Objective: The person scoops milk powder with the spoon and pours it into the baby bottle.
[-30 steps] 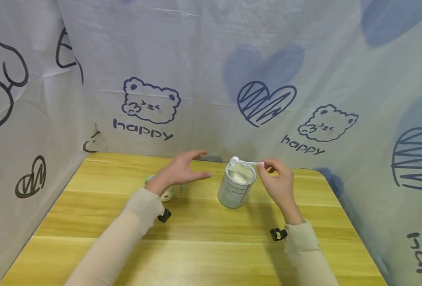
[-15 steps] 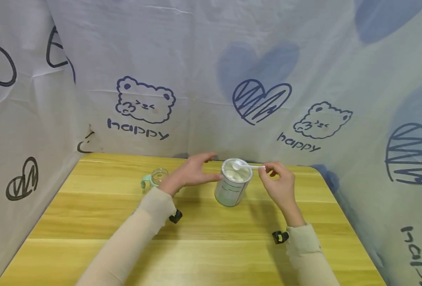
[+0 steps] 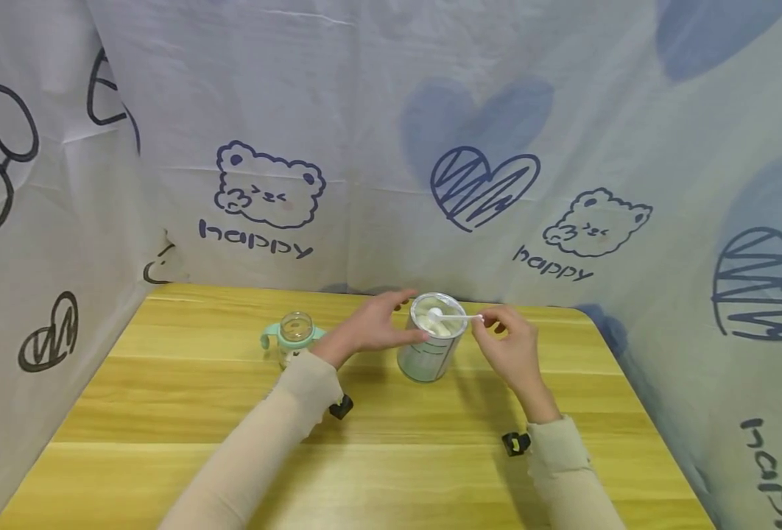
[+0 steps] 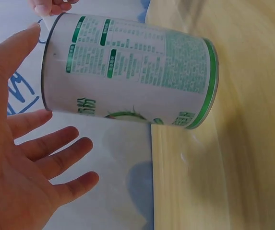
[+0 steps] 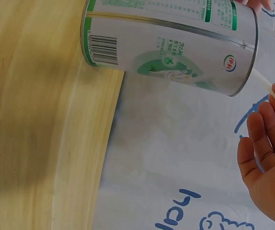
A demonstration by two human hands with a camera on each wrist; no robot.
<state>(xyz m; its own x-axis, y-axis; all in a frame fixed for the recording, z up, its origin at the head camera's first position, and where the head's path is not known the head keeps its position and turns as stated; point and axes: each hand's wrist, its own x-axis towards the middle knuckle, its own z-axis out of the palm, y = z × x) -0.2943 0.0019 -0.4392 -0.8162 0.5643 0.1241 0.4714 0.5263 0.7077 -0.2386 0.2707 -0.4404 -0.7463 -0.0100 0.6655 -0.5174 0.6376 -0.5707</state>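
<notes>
An uncapped milk powder tin (image 3: 425, 361) stands upright on the table, pale powder (image 3: 431, 322) visible inside. White with green print, it fills much of both wrist views. My left hand (image 3: 381, 324) is spread at its left side. In the left wrist view, the thumb (image 4: 19, 48) and index fingertip (image 4: 43, 115) are right at the rim, and the other fingers extend loosely past it. My right hand (image 3: 513, 346) pinches the handle end of a white scoop (image 3: 460, 317) between thumb and fingers. The scoop's bowl is in the tin's mouth, over the powder.
Behind my left forearm stands a clear baby bottle (image 3: 296, 329) with mint-green handles, partly hidden by the sleeve. The wood-grain table (image 3: 404, 471) ends just behind the tin, where a printed cloth (image 3: 364, 221) hangs at the back and sides.
My left hand has moved right, from beside the tin to its rim, uncovering the bottle. My right hand has brought the scoop's bowl from above the rim down into the tin's mouth.
</notes>
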